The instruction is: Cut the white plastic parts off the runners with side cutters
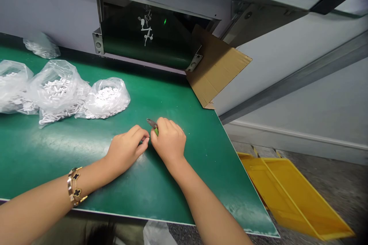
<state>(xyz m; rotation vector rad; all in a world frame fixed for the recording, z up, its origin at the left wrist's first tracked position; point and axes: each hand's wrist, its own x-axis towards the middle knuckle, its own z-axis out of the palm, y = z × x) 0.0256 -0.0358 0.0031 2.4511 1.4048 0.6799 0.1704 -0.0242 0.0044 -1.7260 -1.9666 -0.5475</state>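
Note:
Over the green table (155,183), my right hand (169,139) is wrapped round small nippers (153,123) with a green grip. Their metal jaws point up and to the left; most of the handle is hidden in my palm. Just left of it, my left hand (125,147) is closed in a pinch, thumb against the curled fingers. Whatever it holds, if anything, cannot be made out. The two hands almost touch at the fingertips. A clear bag of small white discs (105,99) lies beyond my left hand.
More bags of white plastic parts (57,92) lie along the left. A dark conveyor belt (172,42) comes through the wall opening, carrying white moulded pieces (147,34). A cardboard flap (217,67) leans at its right end. Yellow crates (290,195) stand on the floor past the table's right edge.

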